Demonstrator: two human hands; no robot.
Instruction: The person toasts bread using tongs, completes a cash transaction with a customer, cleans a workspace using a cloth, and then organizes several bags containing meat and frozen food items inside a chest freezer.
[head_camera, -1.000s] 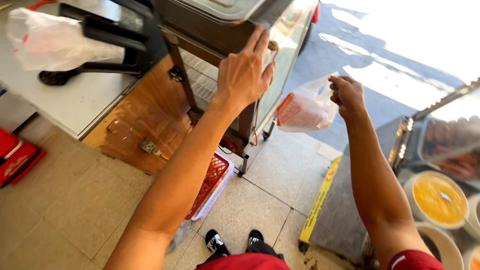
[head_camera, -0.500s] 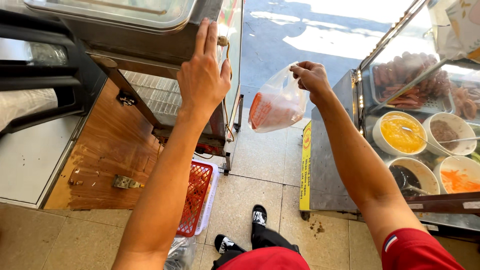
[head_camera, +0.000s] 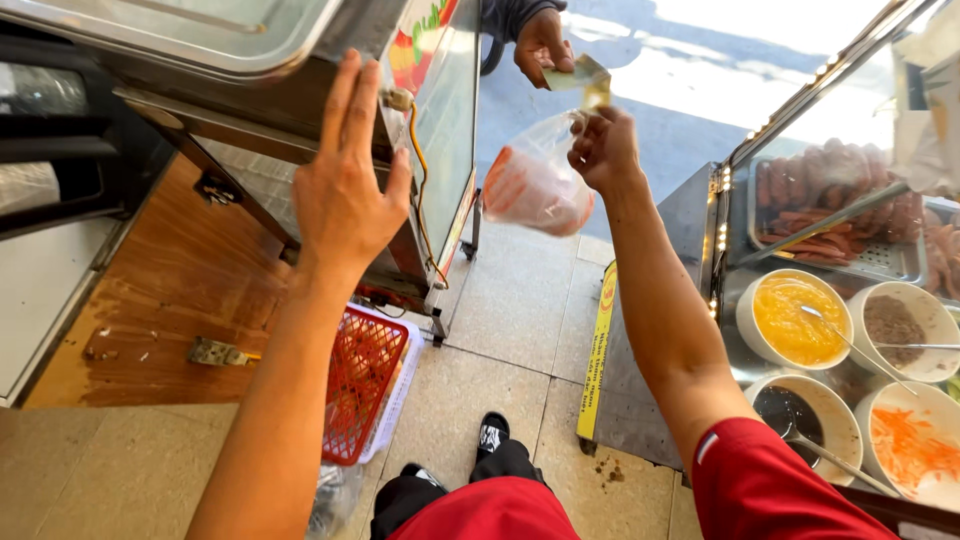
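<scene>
Clear plastic, gathered at its neck, is pinched in the right hand (head_camera: 603, 148): the fingers are curled tight around the top of a thin bag (head_camera: 535, 188) that hangs below the fist with reddish-orange food inside. That arm reaches forward and up, nearly straight, a red sleeve (head_camera: 770, 480) showing at the shoulder. Just above the fist, another person's hand (head_camera: 541, 42) comes in from the top edge holding a folded banknote (head_camera: 580, 75) (its lower tip seems to meet the right hand's fingers, though I cannot tell whether they grip it).

The left hand (head_camera: 345, 190) is raised with its back to the camera, 4 fingers spread and straight, holding nothing; its fingertips lie against the steel edge of a food cart (head_camera: 300, 70) with a glass side panel (head_camera: 445, 120). Below the forearm a red plastic basket (head_camera: 362, 385) sits on the tiled floor (head_camera: 500, 350).

To the right, a steel desk carries a tray of sausages (head_camera: 830, 215) and several white bowls: 1 of yellow sauce (head_camera: 795, 320), 1 of shredded carrot (head_camera: 910, 450).
</scene>
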